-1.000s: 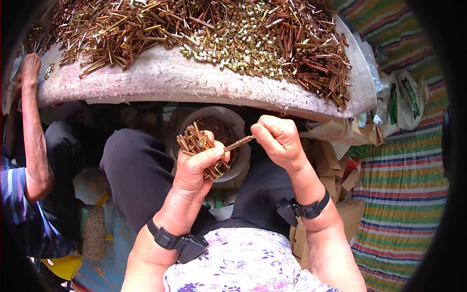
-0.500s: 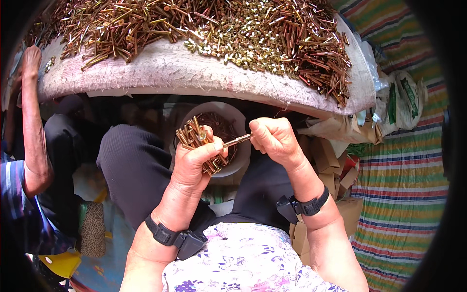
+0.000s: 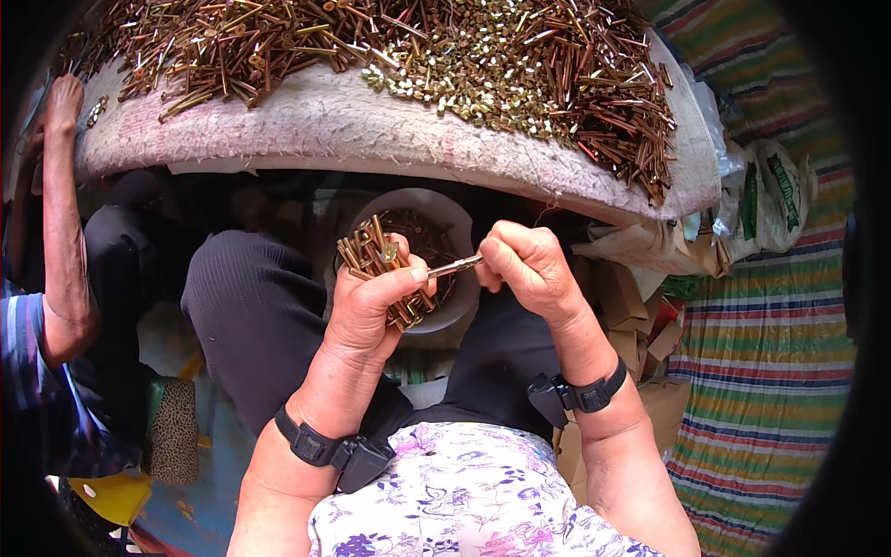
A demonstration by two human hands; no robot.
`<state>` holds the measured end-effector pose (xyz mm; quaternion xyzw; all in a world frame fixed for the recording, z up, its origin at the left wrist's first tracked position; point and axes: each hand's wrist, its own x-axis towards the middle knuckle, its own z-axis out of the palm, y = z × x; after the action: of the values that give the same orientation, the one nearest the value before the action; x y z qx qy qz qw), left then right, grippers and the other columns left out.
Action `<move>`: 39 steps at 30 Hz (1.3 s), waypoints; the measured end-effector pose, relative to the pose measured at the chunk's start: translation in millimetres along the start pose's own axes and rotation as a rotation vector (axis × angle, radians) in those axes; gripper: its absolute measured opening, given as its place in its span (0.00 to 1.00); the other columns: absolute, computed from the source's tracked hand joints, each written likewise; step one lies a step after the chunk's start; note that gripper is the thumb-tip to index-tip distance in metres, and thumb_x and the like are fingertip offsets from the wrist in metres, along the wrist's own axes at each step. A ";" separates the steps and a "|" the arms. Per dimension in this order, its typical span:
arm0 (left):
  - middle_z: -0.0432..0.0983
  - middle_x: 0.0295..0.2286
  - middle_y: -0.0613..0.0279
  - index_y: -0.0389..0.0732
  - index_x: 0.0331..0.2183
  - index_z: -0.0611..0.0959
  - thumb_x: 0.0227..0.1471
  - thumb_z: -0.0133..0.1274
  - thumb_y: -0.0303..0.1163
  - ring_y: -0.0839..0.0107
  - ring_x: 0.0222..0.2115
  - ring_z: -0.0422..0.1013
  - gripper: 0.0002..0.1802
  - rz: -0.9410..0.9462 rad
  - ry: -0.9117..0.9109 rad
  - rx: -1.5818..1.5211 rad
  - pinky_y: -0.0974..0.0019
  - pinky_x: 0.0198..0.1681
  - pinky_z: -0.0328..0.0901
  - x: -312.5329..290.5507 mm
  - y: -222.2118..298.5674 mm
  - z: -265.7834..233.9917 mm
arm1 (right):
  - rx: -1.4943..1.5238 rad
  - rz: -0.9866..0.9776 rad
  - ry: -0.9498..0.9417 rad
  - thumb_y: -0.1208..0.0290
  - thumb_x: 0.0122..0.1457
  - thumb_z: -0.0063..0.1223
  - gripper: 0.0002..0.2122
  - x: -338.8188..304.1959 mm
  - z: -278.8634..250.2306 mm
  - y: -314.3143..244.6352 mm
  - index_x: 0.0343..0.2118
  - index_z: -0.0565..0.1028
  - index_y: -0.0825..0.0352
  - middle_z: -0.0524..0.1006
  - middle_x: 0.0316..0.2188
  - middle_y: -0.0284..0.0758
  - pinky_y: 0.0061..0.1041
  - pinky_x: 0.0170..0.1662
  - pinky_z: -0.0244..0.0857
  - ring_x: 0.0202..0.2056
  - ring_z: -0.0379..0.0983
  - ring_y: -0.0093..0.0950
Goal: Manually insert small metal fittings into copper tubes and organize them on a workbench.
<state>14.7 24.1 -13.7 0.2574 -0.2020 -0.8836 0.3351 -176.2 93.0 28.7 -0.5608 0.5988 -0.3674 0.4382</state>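
Note:
My left hand (image 3: 364, 311) is closed around a bundle of long brass-coloured bolts (image 3: 371, 249), their ends sticking out above and below the fist. One bolt (image 3: 455, 267) reaches from beside the left thumb across to my right hand (image 3: 527, 269). The right thumb and curled fingers pinch its far end; whatever small part sits there is hidden by the fingers. Below both hands, between my knees, a pale bucket (image 3: 467, 227) holds more bolts.
Ahead stands a cloth-covered table (image 3: 297, 125) heaped with long bolts (image 3: 223, 56) and small shiny nuts (image 3: 483, 88). At left, another person's arm (image 3: 67, 223) rests by the table edge. Cardboard boxes (image 3: 620, 297) and a white sack (image 3: 780, 200) lie right, beside striped sheeting (image 3: 761, 371).
Both hands keep nearly the same place and grip, with the right fingers slightly shifted on the bolt's end. The whole view has moved a little.

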 end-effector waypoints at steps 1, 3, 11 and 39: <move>0.73 0.21 0.61 0.39 0.30 0.72 0.37 0.55 0.22 0.69 0.23 0.72 0.13 -0.001 -0.002 0.000 0.69 0.30 0.68 0.3 -0.2 0.6 | -0.041 -0.037 -0.014 0.69 0.59 0.48 0.08 0.9 -1.6 3.9 0.27 0.69 0.68 0.70 0.20 0.27 0.14 0.27 0.61 0.22 0.64 0.13; 0.72 0.21 0.61 0.39 0.30 0.72 0.37 0.55 0.23 0.69 0.23 0.72 0.13 -0.008 -0.015 0.002 0.69 0.30 0.67 1.2 -1.3 1.2 | 0.110 -0.065 0.140 0.69 0.60 0.48 0.10 0.7 8.7 4.7 0.24 0.69 0.68 0.69 0.16 0.26 0.15 0.24 0.59 0.19 0.63 0.14; 0.74 0.23 0.58 0.39 0.32 0.74 0.41 0.56 0.21 0.67 0.26 0.74 0.12 -0.065 0.013 -0.092 0.67 0.32 0.71 -0.7 1.7 0.2 | 0.083 -0.102 0.233 0.67 0.62 0.44 0.19 -0.5 17.5 -1.1 0.14 0.64 0.67 0.63 0.09 0.26 0.16 0.17 0.51 0.14 0.57 0.14; 0.76 0.26 0.58 0.39 0.35 0.77 0.43 0.55 0.25 0.68 0.24 0.72 0.12 -0.094 0.097 -0.118 0.71 0.25 0.67 10.9 -12.6 2.8 | -0.004 -0.197 0.605 0.80 0.54 0.52 0.03 -15.9 20.6 -17.1 0.31 0.75 0.73 0.76 0.21 0.32 0.13 0.23 0.65 0.19 0.70 0.15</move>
<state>-0.1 25.8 -21.6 0.2891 -0.1207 -0.8952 0.3171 -151.1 108.2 39.2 -0.4824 0.6454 -0.5569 0.2014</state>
